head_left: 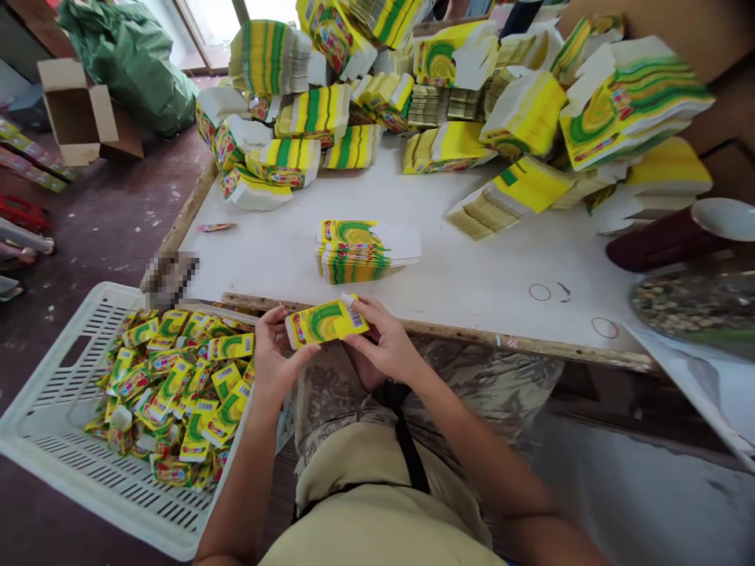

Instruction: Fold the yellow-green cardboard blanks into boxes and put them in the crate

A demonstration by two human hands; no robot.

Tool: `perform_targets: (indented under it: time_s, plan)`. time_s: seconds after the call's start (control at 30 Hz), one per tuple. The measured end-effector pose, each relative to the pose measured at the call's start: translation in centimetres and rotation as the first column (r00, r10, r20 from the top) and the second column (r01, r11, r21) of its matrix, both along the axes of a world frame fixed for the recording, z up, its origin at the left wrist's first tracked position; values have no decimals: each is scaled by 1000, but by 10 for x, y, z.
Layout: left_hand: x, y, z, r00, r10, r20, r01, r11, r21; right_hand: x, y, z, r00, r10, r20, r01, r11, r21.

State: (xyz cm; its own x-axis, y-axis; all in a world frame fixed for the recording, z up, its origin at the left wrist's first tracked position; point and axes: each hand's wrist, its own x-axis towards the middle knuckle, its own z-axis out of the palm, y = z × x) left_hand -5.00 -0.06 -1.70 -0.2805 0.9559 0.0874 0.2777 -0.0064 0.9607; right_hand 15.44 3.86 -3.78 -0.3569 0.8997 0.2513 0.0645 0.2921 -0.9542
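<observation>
Between my two hands, just over the table's front edge, is a small yellow and green printed carton (322,323), tilted up to the right. My left hand (277,346) grips its left end, the thumb along the lower edge. At the right end, my right hand (383,338) pinches it near the barcode, where a white flap sticks up. Behind the hands, a stack of flat cartons (354,255) lies on the white table (283,244). Left of my left hand stands a white plastic basket (53,401) with many yellow cartons (177,385) heaped in it.
Bundles of flat cartons (312,114) are piled along the table's back. A dark red cup (654,240) lies at the right beside a clear container of dark bits (696,310). An open cardboard box (74,118) and a green sack (133,63) stand on the floor at left.
</observation>
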Motion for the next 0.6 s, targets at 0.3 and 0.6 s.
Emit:
perform_targets:
  time_s: [0.3,0.6]
  plan:
    - [21,-6,2,925,108,364,-56,987,-149,-1,-10,2,997,19,75,-24,998,59]
    - [25,-2,5,936,53,348,6,986,-167,4,-7,-7,993,-1,-117,-28,969,-247]
